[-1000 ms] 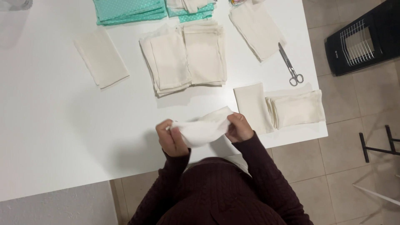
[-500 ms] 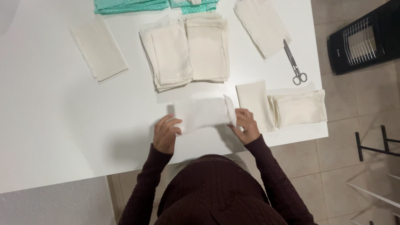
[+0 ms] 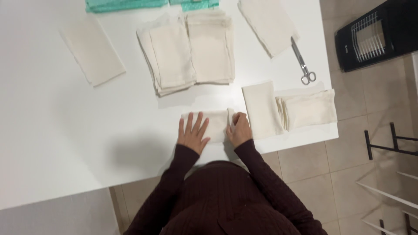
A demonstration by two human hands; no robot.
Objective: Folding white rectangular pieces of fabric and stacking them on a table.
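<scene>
**Cream cloth pinned flat at the near edge of the desk**

Small cream cloth (image 3: 214, 123) lying at the near edge of the white desk (image 3: 65, 143), right in front of the body. Left hand (image 3: 192, 134) spread wide on its left half, palm down, fingers fanned, apparently to keep the fabric flat and stop it sliding. Right hand (image 3: 239, 129) curled at the cloth's right end, fingertips pinching a small raised fold there; grip closed on that edge, though the exact pinch partly hidden by the knuckles.

Just right of the hands: a single folded cream piece (image 3: 261, 109), and touching it on the right a small pile of folded pieces (image 3: 310, 109), edges lined up, parked within easy reach of the right hand. Looks like a spot for finished ones, judging by the neat stacking.

Farther back, centre: two bigger stacks of flat cream fabric (image 3: 191, 52), side by side. Far left, one loose cream sheet (image 3: 93, 50) lying apart. Far right, another sheet (image 3: 267, 24) at an angle, with scissors (image 3: 303, 63) just near of it, blades closed, handles toward the body. Teal fabric (image 3: 126, 4) at the far edge, mostly cut off by the frame.

Off the desk to the right, a black heater (image 3: 374, 37) on the tiled floor.
</scene>
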